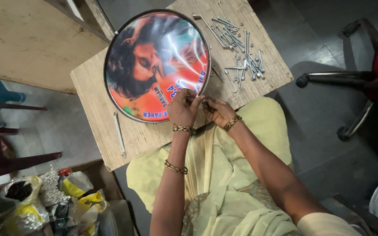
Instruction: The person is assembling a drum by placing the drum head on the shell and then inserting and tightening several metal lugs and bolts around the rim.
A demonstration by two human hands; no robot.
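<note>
A round drum (156,65) with a colourful printed picture on its skin and a metal rim lies on a small wooden board (145,135). My left hand (184,109) pinches at the drum's near rim. Touching it from the right, my right hand (217,110) grips a small metal part, mostly hidden by the fingers. Both wrists wear bangles. A heap of metal hook rods and nuts (237,48) lies on the board to the right of the drum. One long rod (119,133) lies alone to the left.
A larger wooden table (27,39) stands at the upper left, with dark chair legs (9,131) below it. Bags of small parts (44,201) sit at the lower left. An office chair base (351,78) stands at the right. My lap is covered in pale yellow cloth (224,175).
</note>
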